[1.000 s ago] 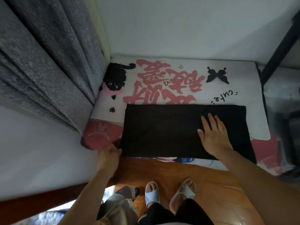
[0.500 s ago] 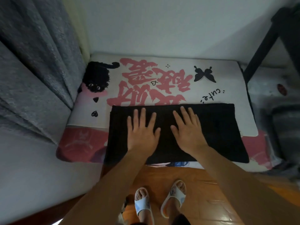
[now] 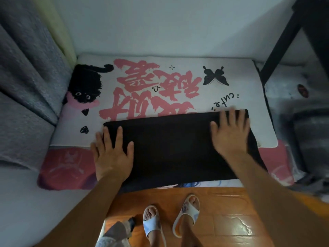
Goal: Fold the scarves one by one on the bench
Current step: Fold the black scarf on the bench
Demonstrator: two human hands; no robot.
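left hand (image 3: 112,154) flat, fingers spread and straight, pressed on left end of black scarf (image 3: 174,148), gripping nothing. right hand (image 3: 231,134) likewise flat on right end (slightly blurred). folded into a wide dark rectangle, lying along front edge of bench (image 3: 249,77), on printed cushion cover, near edge overhanging the front.

bench (image 3: 178,61): white printed cover, cat and butterfly | on it: folded black scarf (image 3: 170,148), lying flat
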